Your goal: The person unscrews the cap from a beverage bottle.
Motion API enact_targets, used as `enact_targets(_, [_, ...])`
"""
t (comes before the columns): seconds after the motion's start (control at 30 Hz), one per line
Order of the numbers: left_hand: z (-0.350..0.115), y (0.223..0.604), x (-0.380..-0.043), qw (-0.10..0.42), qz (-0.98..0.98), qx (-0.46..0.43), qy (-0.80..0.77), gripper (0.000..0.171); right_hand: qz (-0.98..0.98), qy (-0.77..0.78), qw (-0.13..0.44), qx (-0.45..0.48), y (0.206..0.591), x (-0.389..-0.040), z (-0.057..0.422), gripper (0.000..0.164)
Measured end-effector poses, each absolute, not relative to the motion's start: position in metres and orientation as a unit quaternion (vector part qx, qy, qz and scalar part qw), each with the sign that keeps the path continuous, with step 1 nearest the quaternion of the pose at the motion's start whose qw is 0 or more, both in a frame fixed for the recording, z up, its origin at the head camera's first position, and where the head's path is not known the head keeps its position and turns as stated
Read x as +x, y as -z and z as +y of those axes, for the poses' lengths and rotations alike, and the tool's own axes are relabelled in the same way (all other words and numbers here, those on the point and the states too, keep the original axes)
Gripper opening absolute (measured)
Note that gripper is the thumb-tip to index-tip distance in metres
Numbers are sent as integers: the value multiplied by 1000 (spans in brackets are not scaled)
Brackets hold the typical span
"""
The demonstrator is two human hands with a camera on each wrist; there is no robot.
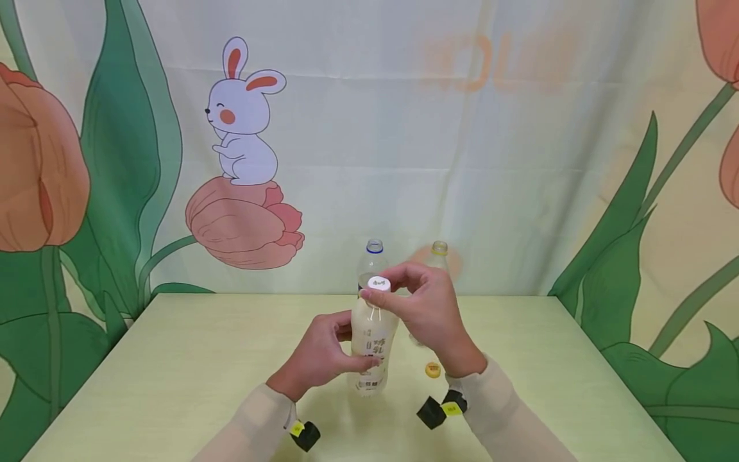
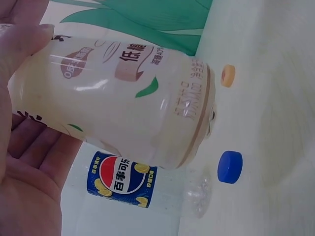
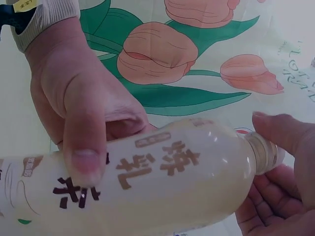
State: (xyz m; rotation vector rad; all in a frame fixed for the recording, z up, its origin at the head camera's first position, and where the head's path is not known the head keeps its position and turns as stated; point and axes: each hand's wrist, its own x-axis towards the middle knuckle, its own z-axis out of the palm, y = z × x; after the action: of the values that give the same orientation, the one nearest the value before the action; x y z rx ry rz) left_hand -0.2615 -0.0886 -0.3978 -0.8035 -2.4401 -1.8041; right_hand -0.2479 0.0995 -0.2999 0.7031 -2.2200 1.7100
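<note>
My left hand [image 1: 323,353] grips the body of a milky-white drink bottle [image 1: 372,340], its thumb across the printed front. The bottle stands upright in the head view. At the top, my right hand [image 1: 430,308] pinches the white cap [image 1: 378,283] between thumb and fingers. In the right wrist view the right-hand fingers [image 3: 290,147] lie around the bottle's neck [image 3: 258,152]. The left wrist view shows the bottle's base [image 2: 204,115]; whether it touches the table cannot be told.
Behind the held bottle stands a clear, uncapped bottle [image 1: 374,247] with a blue Pepsi-style label [image 2: 123,177]. Another uncapped clear bottle [image 1: 440,249] with a yellow neck ring is partly hidden by the right hand. A yellow cap [image 1: 433,369] and a blue cap [image 2: 230,167] lie on the table [image 1: 190,366].
</note>
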Motion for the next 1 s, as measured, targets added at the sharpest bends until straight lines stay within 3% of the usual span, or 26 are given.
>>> enact_targets(0.67, [-89, 387, -253, -40, -767, -280, 576, 45, -691, -618, -29, 375, 296, -273, 116, 22])
enact_targets(0.8, [-86, 381, -248, -37, -771, -269, 576, 44, -695, -620, -12, 364, 299, -273, 114, 22])
enact_targets(1.0, [-85, 377, -245, -5, -778, -261, 572, 46, -736, -605, 76, 296, 301, -262, 106, 24])
